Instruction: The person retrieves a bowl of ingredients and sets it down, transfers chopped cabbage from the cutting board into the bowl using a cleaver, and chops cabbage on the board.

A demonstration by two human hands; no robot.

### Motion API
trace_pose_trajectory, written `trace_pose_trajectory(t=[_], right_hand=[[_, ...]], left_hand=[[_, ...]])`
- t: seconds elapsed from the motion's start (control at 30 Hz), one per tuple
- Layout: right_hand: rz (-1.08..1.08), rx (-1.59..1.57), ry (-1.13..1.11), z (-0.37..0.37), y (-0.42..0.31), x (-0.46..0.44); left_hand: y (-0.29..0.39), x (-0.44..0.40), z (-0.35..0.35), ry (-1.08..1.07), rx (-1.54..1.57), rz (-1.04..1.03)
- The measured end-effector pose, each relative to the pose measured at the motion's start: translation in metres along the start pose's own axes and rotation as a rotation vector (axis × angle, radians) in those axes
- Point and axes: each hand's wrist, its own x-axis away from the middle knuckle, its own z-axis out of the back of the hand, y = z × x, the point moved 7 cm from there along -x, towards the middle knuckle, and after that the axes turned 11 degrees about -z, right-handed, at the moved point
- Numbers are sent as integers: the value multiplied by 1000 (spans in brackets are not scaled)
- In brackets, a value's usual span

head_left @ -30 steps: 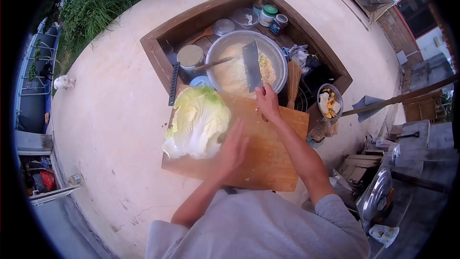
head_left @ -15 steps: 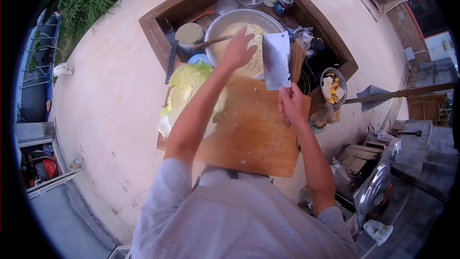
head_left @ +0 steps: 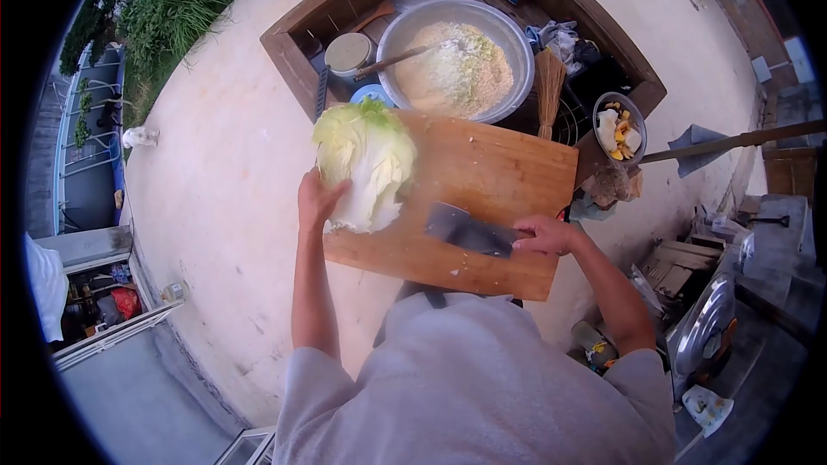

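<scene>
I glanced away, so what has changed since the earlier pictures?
The left grip moved from over the bowl to the cabbage, taking hold of its left side. The right grip, still holding the cleaver, drew it toward the body, over the board. The stick stayed in the bowl.

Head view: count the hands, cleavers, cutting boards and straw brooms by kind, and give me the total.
Left hand and right hand: 2
Cleaver: 1
Cutting board: 1
Straw broom: 1
Total: 5

There are two hands [head_left: 319,198] [head_left: 549,234], one cleaver [head_left: 472,231], one cabbage [head_left: 370,159] and one cutting board [head_left: 495,168].
</scene>
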Motion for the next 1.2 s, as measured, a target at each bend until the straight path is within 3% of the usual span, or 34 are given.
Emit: trace_pose_trajectory(t=[0.07,0.1,0.2,0.27,0.43,0.57,0.7,0.8,0.93,1.03,1.13,1.2], right_hand=[[75,58,31,31,-17,-24],[114,84,52,48,-23,-39],[194,48,155,101,-59,-69],[206,42,245,131,-89,-77],[310,50,701,166,-141,-80],[394,76,817,152,-111,-77],[396,-210,764,89,-73,-13],[272,-257,829,58,-12,13],[72,-307,898,17,33,43],[78,-270,996,-2,72,47],[67,142,1340,-24,55,59],[15,187,1427,-39,52,59]], left_hand=[[1,-6,-3,4,119,-12],[-5,-12,-5,30,-23,-95],[8,-8,-5,-31,-5,-126],[6,2,-8,-16,85,-69],[32,22,-17,42,-138,-80],[70,58,-30,202,-96,-217],[90,89,-44,237,68,-299],[104,99,-54,47,205,-184],[88,65,-19,81,263,-227],[38,15,2,-37,469,-89],[-2,-36,19,-82,666,42],[-6,-59,36,-71,736,29]])
